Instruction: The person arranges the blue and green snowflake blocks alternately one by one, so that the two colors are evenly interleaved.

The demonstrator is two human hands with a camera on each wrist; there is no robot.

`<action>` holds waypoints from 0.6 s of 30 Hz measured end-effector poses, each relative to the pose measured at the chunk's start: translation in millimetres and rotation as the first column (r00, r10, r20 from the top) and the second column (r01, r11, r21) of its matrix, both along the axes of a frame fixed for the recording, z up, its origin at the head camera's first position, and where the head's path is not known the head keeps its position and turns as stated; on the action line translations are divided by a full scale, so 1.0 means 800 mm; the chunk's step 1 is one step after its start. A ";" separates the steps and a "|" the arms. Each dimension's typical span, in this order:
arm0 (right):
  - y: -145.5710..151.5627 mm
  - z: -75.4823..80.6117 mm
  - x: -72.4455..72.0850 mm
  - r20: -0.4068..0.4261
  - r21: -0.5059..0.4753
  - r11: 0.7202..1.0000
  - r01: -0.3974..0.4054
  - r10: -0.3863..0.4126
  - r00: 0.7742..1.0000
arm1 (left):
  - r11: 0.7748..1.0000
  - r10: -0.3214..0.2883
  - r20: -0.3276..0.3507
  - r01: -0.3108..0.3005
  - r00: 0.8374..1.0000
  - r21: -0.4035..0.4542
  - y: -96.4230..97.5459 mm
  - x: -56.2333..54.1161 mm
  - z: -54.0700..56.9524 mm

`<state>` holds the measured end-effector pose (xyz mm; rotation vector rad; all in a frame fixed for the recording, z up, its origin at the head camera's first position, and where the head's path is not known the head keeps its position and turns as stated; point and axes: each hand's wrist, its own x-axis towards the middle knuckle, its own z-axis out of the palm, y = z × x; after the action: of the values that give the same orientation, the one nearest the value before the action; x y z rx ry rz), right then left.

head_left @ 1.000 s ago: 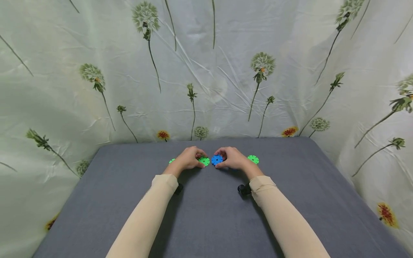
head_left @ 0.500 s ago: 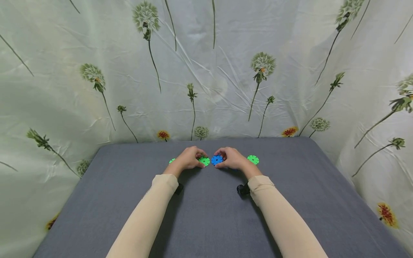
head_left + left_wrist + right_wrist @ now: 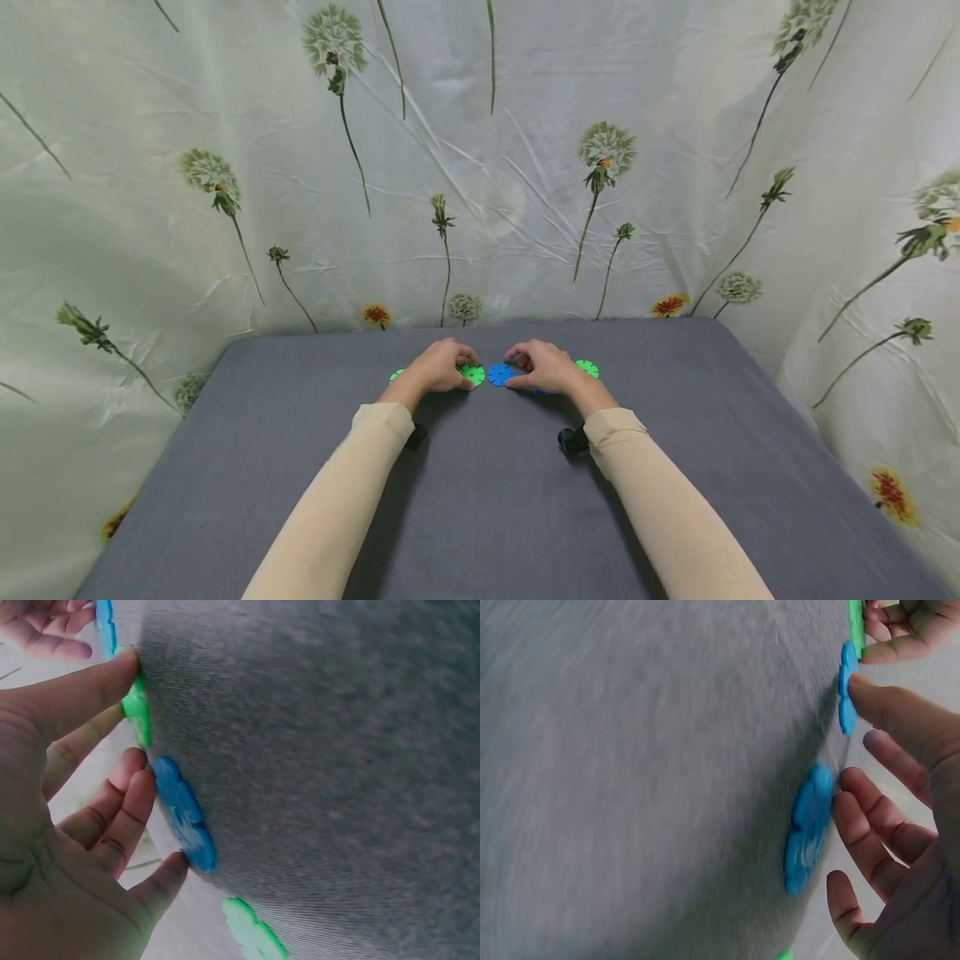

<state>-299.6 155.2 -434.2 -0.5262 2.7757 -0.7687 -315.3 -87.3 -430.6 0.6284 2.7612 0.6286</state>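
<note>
Under your hands (image 3: 437, 367) (image 3: 551, 369) you have a dark grey counter (image 3: 480, 517), spreading out to either side of them. Beyond them you face a pale, creased curtain (image 3: 517, 200) printed with green dandelions (image 3: 607, 148) and, lower down, orange-red flowers (image 3: 667, 305).

Backdrop (image 3: 675, 208): pale grey-green sheeting, creased, along far, left and right sides; printed green dandelions (image 3: 333, 46), red-yellow blossoms (image 3: 894, 497). Surface (image 3: 480, 517): dark grey, cloth-textured, far edge meeting backdrop. Light: soft sheen, far centre.
</note>
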 end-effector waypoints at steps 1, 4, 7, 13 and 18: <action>0.002 0.002 0.002 -0.010 0.019 1.000 0.006 -0.006 1.000 | 1.000 -0.008 -0.007 0.008 1.000 -0.009 0.000 0.001 0.002; 0.009 0.004 0.006 -0.027 0.057 0.998 0.015 -0.013 1.000 | 0.999 -0.038 -0.029 0.037 0.999 -0.038 0.002 0.003 0.006; 0.015 0.005 0.011 -0.030 0.065 0.998 0.014 -0.012 0.999 | 0.997 -0.062 -0.040 0.060 0.997 -0.049 0.005 0.004 0.008; 0.023 0.005 0.022 -0.033 0.063 0.998 -0.016 0.018 0.999 | 0.997 -0.076 -0.051 0.075 0.996 -0.030 0.019 0.006 0.006; 0.028 0.007 0.033 -0.012 0.043 0.998 -0.037 0.037 0.999 | 0.996 -0.089 -0.076 0.088 0.993 -0.012 0.031 0.008 0.002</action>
<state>-273.5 177.8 -428.4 -0.5748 2.7791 -0.6988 -308.9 -62.5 -429.2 0.7836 2.7859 0.5841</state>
